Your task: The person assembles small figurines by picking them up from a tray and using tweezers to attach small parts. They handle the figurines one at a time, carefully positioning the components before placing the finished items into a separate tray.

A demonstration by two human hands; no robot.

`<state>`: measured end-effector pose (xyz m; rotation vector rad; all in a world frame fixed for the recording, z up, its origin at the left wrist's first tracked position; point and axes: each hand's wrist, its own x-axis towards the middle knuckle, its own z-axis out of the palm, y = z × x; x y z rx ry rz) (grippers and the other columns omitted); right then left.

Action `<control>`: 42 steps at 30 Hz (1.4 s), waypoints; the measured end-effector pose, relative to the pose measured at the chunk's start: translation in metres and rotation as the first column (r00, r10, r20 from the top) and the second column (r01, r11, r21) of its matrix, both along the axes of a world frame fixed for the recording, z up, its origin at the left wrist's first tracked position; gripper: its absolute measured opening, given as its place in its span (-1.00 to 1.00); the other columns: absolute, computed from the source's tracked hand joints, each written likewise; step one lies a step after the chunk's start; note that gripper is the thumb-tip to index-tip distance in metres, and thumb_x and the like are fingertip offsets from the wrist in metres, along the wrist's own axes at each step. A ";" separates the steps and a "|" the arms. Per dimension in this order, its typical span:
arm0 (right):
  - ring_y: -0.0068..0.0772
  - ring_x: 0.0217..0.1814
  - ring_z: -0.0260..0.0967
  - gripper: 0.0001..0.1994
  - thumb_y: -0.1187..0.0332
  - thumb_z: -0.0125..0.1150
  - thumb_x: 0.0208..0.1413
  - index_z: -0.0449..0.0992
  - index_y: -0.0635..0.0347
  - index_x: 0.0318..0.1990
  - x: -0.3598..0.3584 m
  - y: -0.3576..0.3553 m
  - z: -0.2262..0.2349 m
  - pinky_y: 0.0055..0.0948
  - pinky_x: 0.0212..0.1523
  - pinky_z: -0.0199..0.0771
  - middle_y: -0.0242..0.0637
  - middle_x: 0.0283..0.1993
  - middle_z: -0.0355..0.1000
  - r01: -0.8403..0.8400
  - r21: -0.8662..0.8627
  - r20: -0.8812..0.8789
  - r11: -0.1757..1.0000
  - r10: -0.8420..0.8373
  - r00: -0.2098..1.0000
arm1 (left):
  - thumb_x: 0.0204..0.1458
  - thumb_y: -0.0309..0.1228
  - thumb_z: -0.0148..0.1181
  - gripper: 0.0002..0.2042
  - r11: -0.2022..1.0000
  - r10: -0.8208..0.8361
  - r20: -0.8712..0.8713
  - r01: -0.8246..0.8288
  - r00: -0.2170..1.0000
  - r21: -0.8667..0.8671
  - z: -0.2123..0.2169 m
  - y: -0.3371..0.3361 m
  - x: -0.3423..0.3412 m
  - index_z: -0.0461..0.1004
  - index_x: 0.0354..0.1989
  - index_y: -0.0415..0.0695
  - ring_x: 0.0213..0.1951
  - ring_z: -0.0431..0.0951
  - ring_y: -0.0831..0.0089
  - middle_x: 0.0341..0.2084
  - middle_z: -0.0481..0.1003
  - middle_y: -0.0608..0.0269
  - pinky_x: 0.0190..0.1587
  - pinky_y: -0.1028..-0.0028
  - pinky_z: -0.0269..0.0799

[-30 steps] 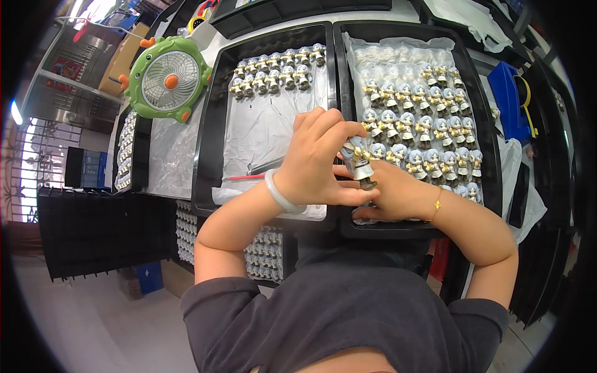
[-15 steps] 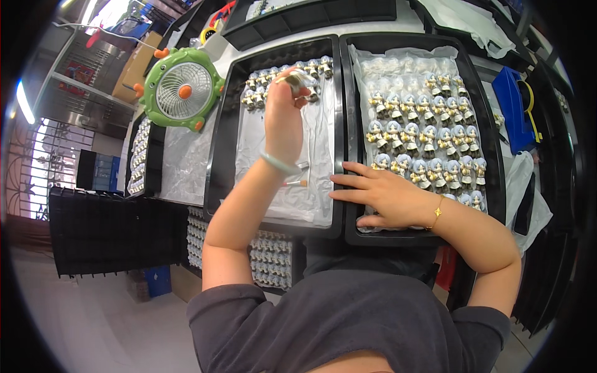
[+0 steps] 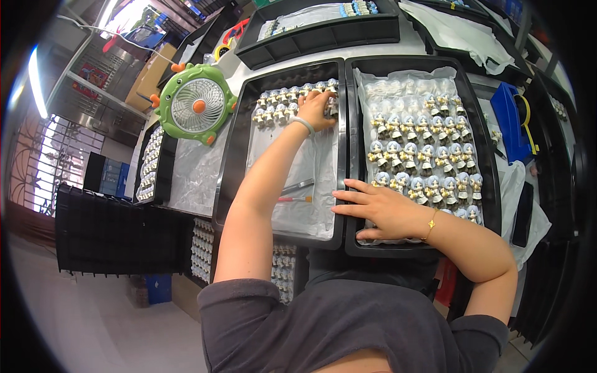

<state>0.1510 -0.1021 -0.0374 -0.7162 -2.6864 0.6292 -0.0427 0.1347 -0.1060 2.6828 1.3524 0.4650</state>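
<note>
While the left arm stretches away from the body, the left hand rests at the far right corner of the left black tray, its fingers curled around a small figurine at the end of the far rows of figurines; the grip is closed on that piece, which stands beside the tray's right wall; whether it stands upright or tilted cannot be told, since the fingers cover most of it. A white bracelet circles the left wrist. Nearer the body, on the clear plastic liner of the same tray, two slender brushes lie almost side by side, long axes running left to right. The right hand lies flat, fingers spread and pointing left, on the near left corner of the right black tray; it clamps nothing; just beyond its fingers stand blue-haired figurines in rows, heads toward the far edge. A green fan stands on the desk left of the trays.
</note>
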 end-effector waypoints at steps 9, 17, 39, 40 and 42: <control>-0.17 0.30 -0.19 -0.38 0.21 0.25 -0.22 0.20 0.00 0.08 0.004 0.000 -0.010 -0.24 0.09 0.18 -0.30 0.22 0.01 0.020 -0.038 -0.018 0.999 -0.021 1.000 | -0.35 -0.44 0.09 -0.71 0.954 -0.182 0.441 0.050 0.879 0.295 0.064 -0.010 0.066 0.44 -0.31 -0.04 -0.17 0.36 0.21 -0.32 0.43 0.22 -0.10 0.26 0.21; -0.25 0.29 -0.15 -0.40 0.19 0.22 -0.21 0.22 0.04 0.08 0.003 -0.002 -0.011 -0.20 0.06 0.20 -0.34 0.21 0.04 0.017 -0.042 -0.064 0.999 -0.019 0.998 | -0.13 -0.15 0.11 -0.67 0.982 -0.051 0.186 0.084 0.981 -0.171 0.032 -0.019 0.217 0.43 -0.23 -0.07 -0.16 0.41 0.20 -0.24 0.42 0.07 -0.10 0.32 0.27; -0.22 0.31 -0.18 -0.42 0.20 0.20 -0.16 0.21 -0.02 0.10 0.005 0.000 -0.012 -0.24 0.11 0.13 -0.33 0.21 0.04 0.001 -0.017 -0.087 1.000 -0.003 0.996 | -0.38 -0.77 0.05 -0.26 0.316 0.396 0.864 0.838 0.310 -0.445 0.117 -0.170 0.015 -0.02 0.04 0.08 -0.26 0.31 0.45 0.05 0.08 0.03 -0.31 0.61 0.25; -0.21 0.31 -0.17 -0.42 0.20 0.20 -0.16 0.21 -0.03 0.10 0.006 0.001 -0.010 -0.24 0.11 0.12 -0.32 0.20 0.05 -0.005 -0.046 -0.083 0.999 0.001 0.997 | -0.34 -0.76 0.07 -0.28 0.363 0.286 0.905 0.838 0.315 -0.406 0.114 -0.174 0.010 -0.05 0.02 0.13 -0.25 0.31 0.46 0.04 0.07 0.05 -0.29 0.59 0.25; -0.20 0.30 -0.17 -0.42 0.22 0.22 -0.17 0.21 -0.03 0.09 0.005 0.003 -0.005 -0.23 0.12 0.11 -0.32 0.19 0.06 -0.016 -0.103 -0.075 0.995 0.008 0.997 | -0.32 -0.74 0.10 -0.27 0.406 0.177 0.944 0.853 0.277 -0.327 0.112 -0.179 0.003 -0.09 0.01 0.16 -0.26 0.31 0.46 0.03 0.05 0.05 -0.27 0.57 0.26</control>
